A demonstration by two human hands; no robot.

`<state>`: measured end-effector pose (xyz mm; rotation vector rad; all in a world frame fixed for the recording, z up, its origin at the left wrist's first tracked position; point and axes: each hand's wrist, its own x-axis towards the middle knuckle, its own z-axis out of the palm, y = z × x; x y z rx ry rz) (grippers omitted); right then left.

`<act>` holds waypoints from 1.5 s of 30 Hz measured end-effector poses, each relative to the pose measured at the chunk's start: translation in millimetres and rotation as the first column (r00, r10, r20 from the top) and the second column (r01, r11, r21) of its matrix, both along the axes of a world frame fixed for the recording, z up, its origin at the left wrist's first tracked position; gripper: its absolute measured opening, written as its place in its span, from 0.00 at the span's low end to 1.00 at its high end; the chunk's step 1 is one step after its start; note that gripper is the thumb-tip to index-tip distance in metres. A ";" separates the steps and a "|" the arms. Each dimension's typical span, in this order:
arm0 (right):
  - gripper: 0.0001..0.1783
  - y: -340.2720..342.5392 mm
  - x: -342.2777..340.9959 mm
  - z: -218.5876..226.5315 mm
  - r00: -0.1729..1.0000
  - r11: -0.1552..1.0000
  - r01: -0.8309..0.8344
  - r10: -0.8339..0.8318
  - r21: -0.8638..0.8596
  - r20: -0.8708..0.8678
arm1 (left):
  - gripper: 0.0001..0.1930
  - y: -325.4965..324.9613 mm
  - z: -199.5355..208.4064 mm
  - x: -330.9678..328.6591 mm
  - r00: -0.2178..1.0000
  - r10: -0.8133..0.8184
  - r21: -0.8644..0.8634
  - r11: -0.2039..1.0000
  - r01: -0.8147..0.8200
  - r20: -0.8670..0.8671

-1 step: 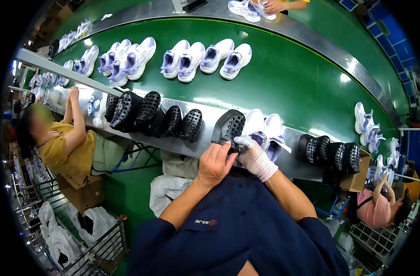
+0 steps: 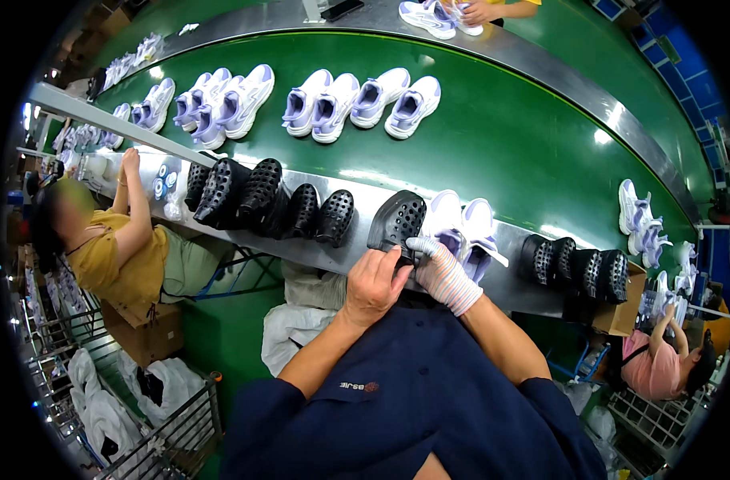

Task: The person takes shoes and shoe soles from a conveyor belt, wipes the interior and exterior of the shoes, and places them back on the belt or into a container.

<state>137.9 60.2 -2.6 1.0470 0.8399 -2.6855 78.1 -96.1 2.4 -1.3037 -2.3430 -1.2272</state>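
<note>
A black plastic shoe tree (image 2: 400, 218), its toe dotted with holes, stands on the metal edge in front of me with the toe pointing away. My bare left hand (image 2: 374, 280) is closed on its near end, thumb and fingers pinched together. From the other side my right hand (image 2: 447, 278), in a striped knit glove, grips the same end, with fingertips close to those of the left. What lies between the fingertips is hidden. Just right of the shoe tree, a pair of white and lilac sneakers (image 2: 477, 228) stands against the gloved hand.
Several black shoe trees (image 2: 302, 210) stand to the left, and more shoe trees (image 2: 587, 268) to the right beside a cardboard box (image 2: 621, 308). White sneakers (image 2: 333, 104) line the green belt (image 2: 509, 136). Co-workers sit left (image 2: 113, 248) and right (image 2: 657, 364); a wire cart (image 2: 173, 432) stands lower left.
</note>
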 end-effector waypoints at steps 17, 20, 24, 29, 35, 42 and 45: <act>0.19 -0.1 4.1 -31.5 0.962 0.933 -0.267 0.242 0.241 0.130 | 0.09 -31.1 -78.5 10.2 -0.109 -0.393 0.325 0.863 -0.386 0.913; 0.28 -3.6 0.8 -9.4 0.963 0.906 -0.267 0.243 0.328 0.114 | 0.06 -31.5 -64.2 10.7 -0.131 -0.458 0.353 0.812 -0.465 0.880; 0.41 16.4 8.3 1.0 0.945 0.836 -0.324 0.268 0.443 0.187 | 0.05 -50.6 -60.4 -3.5 -0.052 -0.505 0.357 0.675 -0.645 0.862; 0.30 28.4 15.4 10.8 0.970 0.927 -0.225 0.241 0.300 -0.016 | 0.08 -90.8 -56.7 -42.8 0.037 -0.516 0.369 0.559 -0.743 0.856; 0.24 16.5 23.6 5.6 0.979 0.955 -0.186 0.199 0.233 -0.034 | 0.10 -121.0 -87.5 -79.5 0.030 -0.574 0.341 0.443 -0.829 0.819; 0.22 14.5 31.8 -9.0 0.965 0.943 -0.253 0.262 0.218 -0.011 | 0.09 -115.6 -109.4 -87.4 0.037 -0.439 0.179 0.287 -0.941 0.898; 0.22 18.0 33.8 -5.7 0.969 0.928 -0.246 0.245 0.278 0.041 | 0.15 -121.0 -113.3 -80.7 0.114 -0.371 0.225 0.271 -0.936 0.922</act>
